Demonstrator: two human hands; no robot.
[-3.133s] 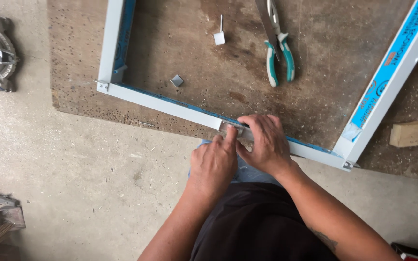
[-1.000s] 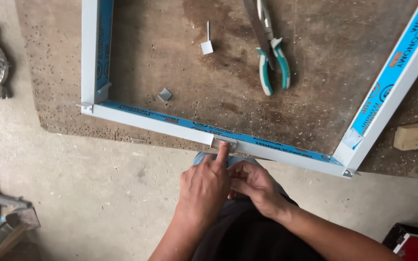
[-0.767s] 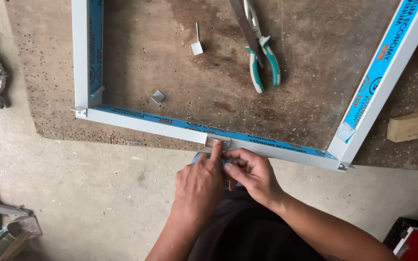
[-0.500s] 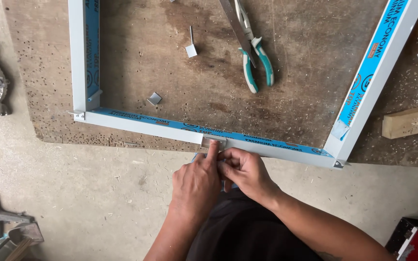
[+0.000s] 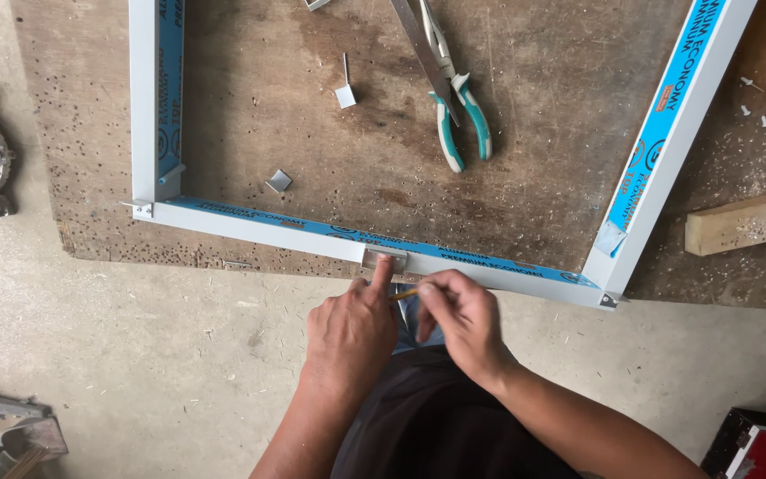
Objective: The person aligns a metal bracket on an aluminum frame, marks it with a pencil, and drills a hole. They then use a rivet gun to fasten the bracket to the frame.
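Aluminium frame (image 5: 259, 226), white with blue film, lies on the worn brown board (image 5: 534, 115), its near rail crossing the middle of the picture. At bottom centre the left hand (image 5: 352, 333) presses its forefinger on a small grey metal clip (image 5: 385, 259) against that rail. The right hand (image 5: 458, 324), just beside it, has its grip pinched closed on a thin yellowish pencil (image 5: 406, 294). Teal-handled pliers (image 5: 454, 106) rest near the top centre.
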